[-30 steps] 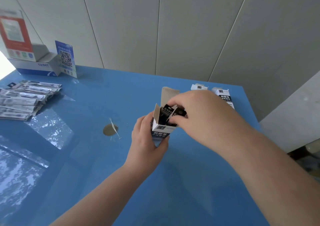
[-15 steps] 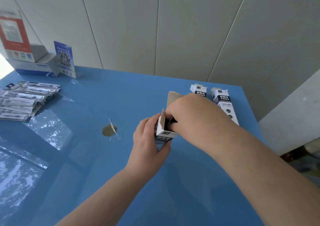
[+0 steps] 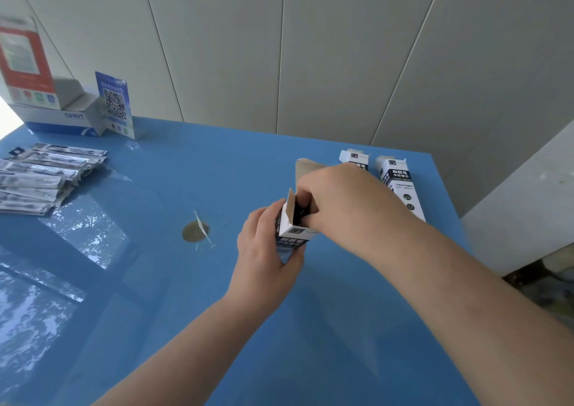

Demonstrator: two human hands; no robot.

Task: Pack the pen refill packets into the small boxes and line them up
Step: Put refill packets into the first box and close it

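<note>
Left hand [image 3: 264,250] grips box [image 3: 290,228] upright over the table [image 3: 186,312]. Right hand [image 3: 338,200], fingers in its mouth, has pushed the refills lower than a second ago, nearly hidden. Flaps open; closing seems next. Two boxes [image 3: 394,178] lie far right.

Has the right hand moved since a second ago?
Yes. The right hand has sunk lower into the small box, hiding the packet tops, judged against the brown spot.

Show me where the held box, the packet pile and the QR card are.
held box [image 3: 290,230]: head view, white front face.
packet pile [image 3: 40,181]: head view, middle of top packets.
QR card [image 3: 114,104]: head view, on the code.
</note>
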